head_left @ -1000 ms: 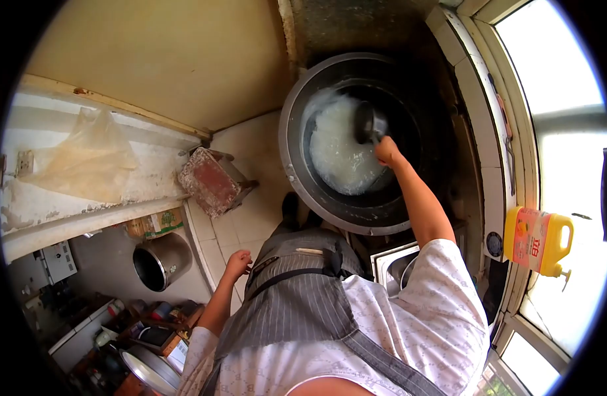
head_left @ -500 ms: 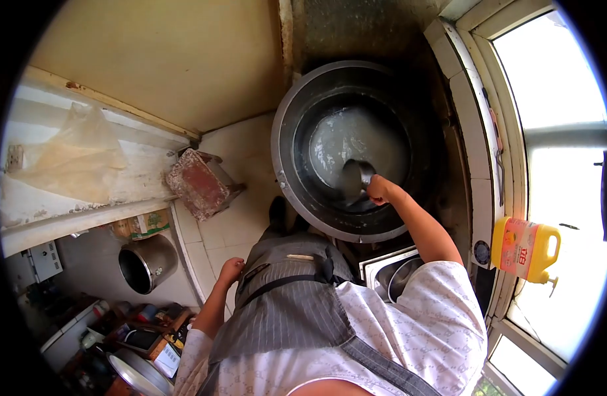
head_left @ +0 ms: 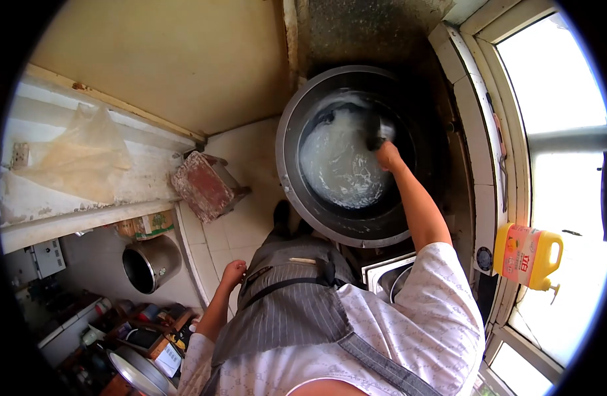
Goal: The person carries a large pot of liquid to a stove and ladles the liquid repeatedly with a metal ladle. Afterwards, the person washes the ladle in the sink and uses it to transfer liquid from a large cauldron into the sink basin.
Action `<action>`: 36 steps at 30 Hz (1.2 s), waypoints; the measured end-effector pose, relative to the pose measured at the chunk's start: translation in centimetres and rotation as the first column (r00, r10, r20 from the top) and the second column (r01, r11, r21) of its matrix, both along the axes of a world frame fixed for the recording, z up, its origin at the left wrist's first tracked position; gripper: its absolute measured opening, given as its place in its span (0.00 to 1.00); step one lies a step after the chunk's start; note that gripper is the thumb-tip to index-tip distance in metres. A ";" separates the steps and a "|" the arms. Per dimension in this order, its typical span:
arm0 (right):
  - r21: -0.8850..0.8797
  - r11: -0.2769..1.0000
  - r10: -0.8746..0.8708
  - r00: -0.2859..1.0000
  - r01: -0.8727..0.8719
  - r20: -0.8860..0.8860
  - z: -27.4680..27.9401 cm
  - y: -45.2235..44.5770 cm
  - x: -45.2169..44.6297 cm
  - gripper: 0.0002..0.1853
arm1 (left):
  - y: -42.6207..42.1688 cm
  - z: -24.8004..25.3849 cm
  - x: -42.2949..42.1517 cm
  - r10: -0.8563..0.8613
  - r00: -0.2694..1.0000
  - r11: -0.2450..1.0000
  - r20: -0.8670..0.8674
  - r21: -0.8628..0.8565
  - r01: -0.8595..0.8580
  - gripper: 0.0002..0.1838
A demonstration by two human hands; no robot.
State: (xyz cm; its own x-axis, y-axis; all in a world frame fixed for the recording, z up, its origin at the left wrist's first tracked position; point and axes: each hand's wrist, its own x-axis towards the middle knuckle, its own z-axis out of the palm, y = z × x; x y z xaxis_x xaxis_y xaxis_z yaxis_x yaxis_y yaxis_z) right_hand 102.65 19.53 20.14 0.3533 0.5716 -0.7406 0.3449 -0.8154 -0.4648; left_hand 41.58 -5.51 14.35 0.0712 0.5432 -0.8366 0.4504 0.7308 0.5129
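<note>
A large dark round tub (head_left: 291, 178) stands in front of me with cloudy, whitish liquid (head_left: 343, 162) in it. My right hand (head_left: 388, 157) is closed around the handle of a metal ladle (head_left: 381, 132), which is blurred by motion at the right side of the liquid. The liquid looks swirled, with streaks and bubbles on its surface. My left hand (head_left: 234, 272) hangs beside the grey striped apron (head_left: 284, 323), away from the tub. Its fingers are curled in, and nothing shows in them.
A worn red stool (head_left: 208, 187) stands left of the tub. At the right, a yellow jug (head_left: 528, 257) with a pump sits by the window. A metal sink (head_left: 376, 272) lies below the tub, and a steel pot (head_left: 151, 264) is at the left.
The ladle in my right hand went from the tub's upper right down to the near side, then back up to the right. The liquid's surface shifted with it. My left hand has barely moved.
</note>
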 end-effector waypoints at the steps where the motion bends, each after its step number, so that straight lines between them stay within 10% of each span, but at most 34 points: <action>1: -0.025 0.996 0.093 0.982 -0.090 0.167 -0.6 -0.9 0.8 0.07 | -0.3 -0.5 -0.3 -0.028 1.000 0.999 -0.011 0.019 0.028 0.14; 3: -0.123 0.961 0.277 0.837 -0.248 0.472 -1.3 -2.6 1.7 0.10 | -1.1 -2.1 -1.0 -0.068 0.997 0.996 -0.030 0.057 0.070 0.14; 7: -0.422 0.811 0.557 0.757 -0.406 0.341 -0.4 -6.0 1.0 0.09 | -1.6 -3.6 -1.3 -0.122 0.991 0.992 -0.051 0.017 0.123 0.15; 13: -0.359 0.921 0.133 0.989 -0.147 -0.064 1.3 -6.2 -4.3 0.08 | -0.1 -3.2 -0.7 -0.151 0.988 0.986 -0.029 0.071 0.153 0.15; 16: -0.322 0.919 0.105 0.928 -0.228 -0.358 2.3 -3.1 -5.8 0.06 | 1.6 -0.5 0.5 -0.029 0.999 0.999 0.015 -0.016 0.029 0.16; 18: -0.421 0.907 -0.282 0.776 0.024 -0.564 -0.1 -0.5 -5.3 0.06 | 2.2 0.1 0.6 -0.037 0.999 0.999 0.012 -0.019 0.037 0.17; 25: -0.296 0.827 -0.542 0.538 0.478 -0.645 1.0 4.9 -0.2 0.06 | 2.2 1.1 -1.0 -0.049 0.999 0.998 -0.004 -0.048 0.049 0.16; 29: -0.022 0.996 -0.080 0.996 0.082 0.048 -1.3 4.0 2.9 0.05 | 2.4 -0.3 -1.7 -0.034 0.999 0.995 -0.011 -0.098 0.033 0.16; 30: -0.021 0.996 -0.085 0.995 0.086 0.052 -3.0 3.0 4.2 0.05 | 2.5 -0.8 -1.9 -0.018 1.000 0.994 -0.007 -0.112 0.018 0.16; 33: -0.355 0.709 0.705 0.601 -0.609 0.377 -4.9 -0.7 5.1 0.06 | 2.8 -0.5 -1.5 -0.084 0.996 0.995 0.016 -0.059 0.085 0.15; 36: -0.412 0.807 0.541 0.809 -0.422 0.229 -0.3 -3.6 0.8 0.05 | 2.4 -1.7 -1.5 -0.094 0.994 0.995 0.060 0.042 0.092 0.15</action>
State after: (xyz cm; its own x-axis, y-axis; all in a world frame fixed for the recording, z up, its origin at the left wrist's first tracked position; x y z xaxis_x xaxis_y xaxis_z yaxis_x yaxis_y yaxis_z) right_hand 103.47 15.98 19.81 0.3465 0.4769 -0.8078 0.8133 -0.5819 0.0054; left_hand 40.12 -3.08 12.68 0.1738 0.5644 -0.8070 0.4821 0.6658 0.5695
